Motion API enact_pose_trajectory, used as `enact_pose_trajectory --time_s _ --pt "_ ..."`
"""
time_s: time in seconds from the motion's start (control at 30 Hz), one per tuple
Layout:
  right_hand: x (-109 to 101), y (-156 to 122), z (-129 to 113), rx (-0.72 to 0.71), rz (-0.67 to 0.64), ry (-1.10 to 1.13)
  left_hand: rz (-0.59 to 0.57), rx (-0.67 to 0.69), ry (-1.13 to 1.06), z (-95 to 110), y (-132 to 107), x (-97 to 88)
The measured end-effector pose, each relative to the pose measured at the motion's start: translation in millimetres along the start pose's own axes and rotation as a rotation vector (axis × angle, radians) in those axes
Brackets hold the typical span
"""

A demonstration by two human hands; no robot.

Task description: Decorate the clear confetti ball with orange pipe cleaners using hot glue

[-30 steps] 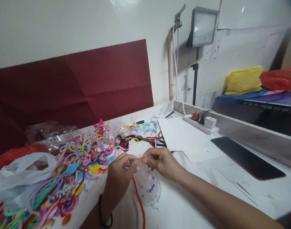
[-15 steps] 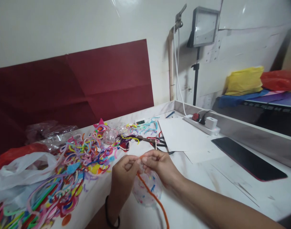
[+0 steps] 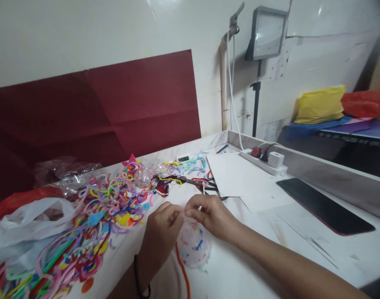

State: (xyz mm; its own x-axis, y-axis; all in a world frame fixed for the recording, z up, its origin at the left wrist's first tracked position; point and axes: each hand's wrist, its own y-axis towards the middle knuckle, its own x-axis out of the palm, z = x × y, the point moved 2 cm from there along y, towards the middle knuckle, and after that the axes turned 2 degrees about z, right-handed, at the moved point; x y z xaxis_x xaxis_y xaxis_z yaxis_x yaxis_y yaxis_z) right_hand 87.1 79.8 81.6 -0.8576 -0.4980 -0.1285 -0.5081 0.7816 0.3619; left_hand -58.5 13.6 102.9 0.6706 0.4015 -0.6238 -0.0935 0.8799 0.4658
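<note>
My left hand point(image 3: 163, 229) and my right hand point(image 3: 210, 216) meet fingertip to fingertip above the white table point(image 3: 271, 249). Both are pinched on the top of an orange pipe cleaner point(image 3: 183, 270), which hangs down towards me. Just under the fingers sits a clear plastic ball point(image 3: 193, 246) with coloured bits inside; the pinch is at its top. A black band is round my left wrist. The exact grip point is hidden by my fingers.
A heap of coloured pipe cleaners point(image 3: 93, 216) spreads left, with a white plastic bag point(image 3: 25, 228) and another clear ball point(image 3: 143, 176). Scissors point(image 3: 198, 182), white paper point(image 3: 236, 174), a power strip point(image 3: 264, 162) and a dark phone point(image 3: 325, 205) lie to the right.
The orange pipe cleaner's hanging tail swung right, then back left beneath my hands. My fingers have closed tighter together over the ball.
</note>
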Motion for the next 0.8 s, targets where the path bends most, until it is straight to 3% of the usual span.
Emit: enact_pose_trajectory --time_s 0.13,0.23,0.57,0.7,0.8 --pt "-3.2 1.5 -5.0 -0.069 0.039 -0.086 -0.011 0.035 0.024 1.4 0.5 -1.1" --pt "-1.9 2.1 -2.3 -0.044 0.062 -0.070 0.013 -0.068 -0.078 -2.4 0.7 0.1" --pt "18.9 -2.1 17.6 0.126 0.177 0.239 0.028 -0.271 -0.314 -10.1 -3.0 17.0" --pt "27.5 -5.1 19.3 0.147 0.204 0.331 -0.005 -0.282 -0.332 -10.9 -2.1 17.7" --pt "26.2 -3.2 19.4 0.147 0.146 0.335 -0.018 -0.238 -0.284 -11.0 0.6 12.3"
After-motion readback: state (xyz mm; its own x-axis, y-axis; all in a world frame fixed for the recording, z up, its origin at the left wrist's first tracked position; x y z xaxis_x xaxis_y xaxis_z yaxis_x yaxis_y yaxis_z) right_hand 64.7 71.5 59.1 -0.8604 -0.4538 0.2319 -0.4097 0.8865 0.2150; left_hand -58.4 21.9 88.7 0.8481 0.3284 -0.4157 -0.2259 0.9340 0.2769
